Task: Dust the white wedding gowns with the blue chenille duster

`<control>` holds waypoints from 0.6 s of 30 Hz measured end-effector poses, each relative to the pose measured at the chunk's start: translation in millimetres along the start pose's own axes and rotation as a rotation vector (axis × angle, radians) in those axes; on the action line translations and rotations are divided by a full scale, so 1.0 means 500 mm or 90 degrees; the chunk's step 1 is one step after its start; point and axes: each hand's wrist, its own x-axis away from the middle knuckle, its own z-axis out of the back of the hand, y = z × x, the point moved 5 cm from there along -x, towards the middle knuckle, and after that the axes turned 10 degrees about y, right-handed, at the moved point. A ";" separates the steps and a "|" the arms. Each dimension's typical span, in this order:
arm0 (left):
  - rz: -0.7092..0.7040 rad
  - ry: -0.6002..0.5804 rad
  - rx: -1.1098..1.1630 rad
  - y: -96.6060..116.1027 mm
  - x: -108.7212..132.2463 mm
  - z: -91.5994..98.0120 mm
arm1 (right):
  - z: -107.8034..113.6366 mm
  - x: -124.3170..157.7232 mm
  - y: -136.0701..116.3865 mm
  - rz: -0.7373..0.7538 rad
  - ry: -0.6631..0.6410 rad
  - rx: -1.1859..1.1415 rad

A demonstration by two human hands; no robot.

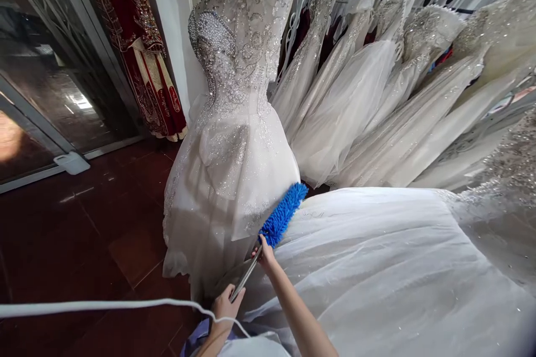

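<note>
The gown (240, 139) stands behind the duster (283, 216), left of the hanging dresses (360, 100).

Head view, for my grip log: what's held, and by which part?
The blue duster: right hand just below its fluffy head, left hand farther down its handle.

The right hand (266, 255) is out in front, fingers curled into a grip, its long bare forearm (298, 305) slanting up from the lower edge. The left hand (226, 308), likewise curled, sits lower and nearer the body, its forearm showing only briefly.
</note>
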 end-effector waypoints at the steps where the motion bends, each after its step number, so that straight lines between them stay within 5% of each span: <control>1: -0.011 0.024 0.010 0.019 -0.003 0.010 | -0.005 0.004 -0.019 -0.001 -0.010 -0.009; 5: -0.038 0.084 0.075 0.092 -0.018 0.035 | -0.033 0.046 -0.127 0.126 -0.112 -0.021; 9: 0.006 0.008 0.165 0.125 -0.024 0.018 | -0.052 0.084 -0.193 0.257 -0.154 -0.016; 12: 0.068 -0.050 0.176 0.103 -0.019 0.000 | -0.065 0.076 -0.168 0.223 -0.162 0.016; 15: 0.054 -0.009 0.126 0.070 -0.012 0.004 | -0.065 0.060 -0.120 0.160 -0.151 0.041; 18: 0.010 0.040 0.077 0.053 -0.007 0.015 | -0.046 0.063 -0.114 0.194 -0.094 -0.014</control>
